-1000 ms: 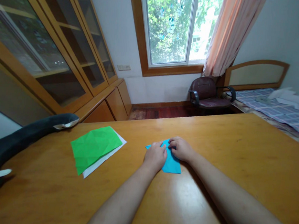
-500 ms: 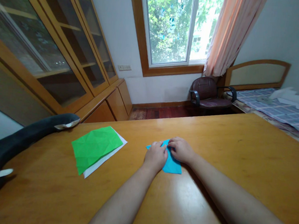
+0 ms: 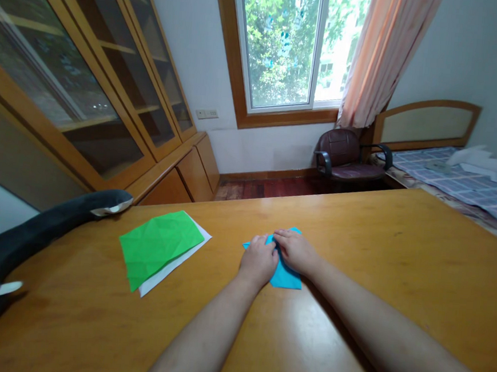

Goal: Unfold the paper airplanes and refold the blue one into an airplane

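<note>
A folded piece of blue origami paper (image 3: 286,276) lies on the wooden table, partly covered by both hands. My left hand (image 3: 258,260) rests on its left part with curled fingers, pressing it to the tabletop. Against the upper middle of the sheet, my right hand (image 3: 297,252) has its fingers bent together, the tips close beside the left hand's. A small blue corner shows beyond the right hand's knuckles, and a pointed tip sticks out left of the left hand. The fold under the fingers is hidden.
Left of the hands lies a creased green sheet (image 3: 160,245) over a white sheet (image 3: 170,271). A dark curved object (image 3: 56,222) with white parts stands along the table's left side. Beyond the wooden table (image 3: 357,229) are a maroon chair (image 3: 341,150) and a bed (image 3: 472,181).
My right hand has shifted slightly left, toward my left hand. A blue corner now shows above it. The left hand has stayed in place.
</note>
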Demonstrator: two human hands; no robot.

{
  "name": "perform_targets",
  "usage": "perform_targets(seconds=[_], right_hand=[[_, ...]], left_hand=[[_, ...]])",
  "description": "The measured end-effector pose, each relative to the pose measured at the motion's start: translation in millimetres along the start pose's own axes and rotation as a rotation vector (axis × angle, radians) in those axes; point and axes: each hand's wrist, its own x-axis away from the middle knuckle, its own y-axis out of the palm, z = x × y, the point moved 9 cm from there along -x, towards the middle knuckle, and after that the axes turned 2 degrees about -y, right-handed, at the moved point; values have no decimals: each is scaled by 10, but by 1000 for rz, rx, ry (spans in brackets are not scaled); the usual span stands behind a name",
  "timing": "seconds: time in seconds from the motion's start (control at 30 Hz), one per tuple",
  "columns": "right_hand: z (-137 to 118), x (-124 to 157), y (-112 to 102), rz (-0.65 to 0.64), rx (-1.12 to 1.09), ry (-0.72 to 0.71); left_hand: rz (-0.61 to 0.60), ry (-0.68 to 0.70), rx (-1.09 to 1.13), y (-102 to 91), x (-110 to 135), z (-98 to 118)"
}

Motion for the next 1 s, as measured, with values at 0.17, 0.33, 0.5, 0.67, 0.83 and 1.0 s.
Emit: perform_targets(seconds=[0.17,0.33,0.5,0.67,0.83,1.0], right_hand=[[7,18,115,-60,-33,26],[45,16,169,-130,-34,114],[55,3,172,-147,44,177],[158,28,179,-172,166,273],[172,42,197,-182,173,264],[169,42,194,-158,151,263]], left_hand=[[-17,-6,33,10,-22,10],[-49,-35,44,-13,-40,15],[-72,-44,2,-10,-31,9],[-140,-68,-41,-1,-74,-6],[-264,-52,-31,-1,-133,-49],[-316,-31,-15,-11,2,-169]])
